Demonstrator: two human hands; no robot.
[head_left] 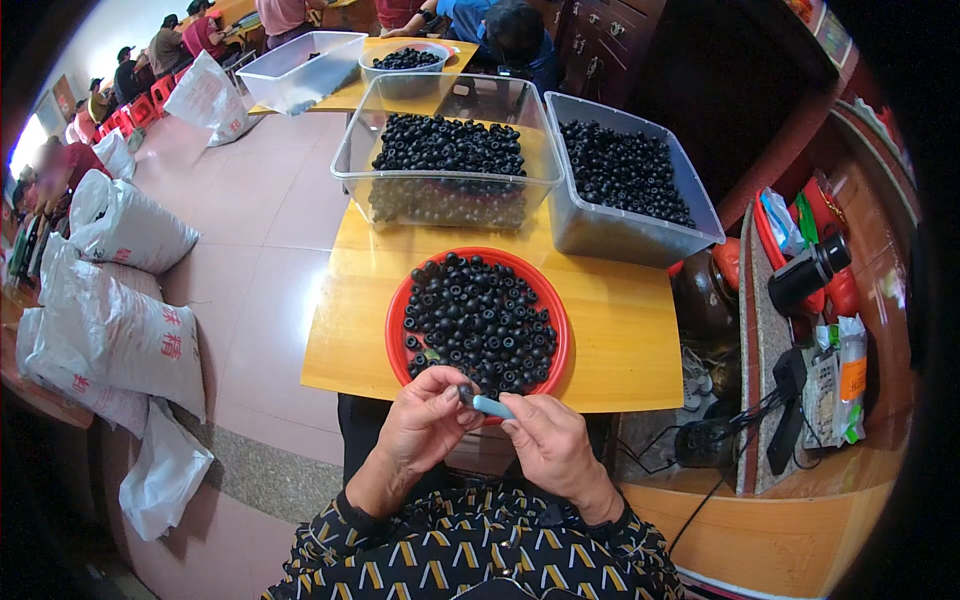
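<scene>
Both hands meet low over the near edge of the table. The left hand is curled, its fingertips pinched on a small dark ring. The right hand is closed around a pale blue tool, whose tip touches that ring. Just beyond the knuckles sits a red bowl heaped with more black rings, resting on the yellow wooden table. Further back stand two clear plastic bins, the left bin and the right bin, both loaded with the same black rings. Off to the left, white sacks lie stacked on the pink tiled floor.
</scene>
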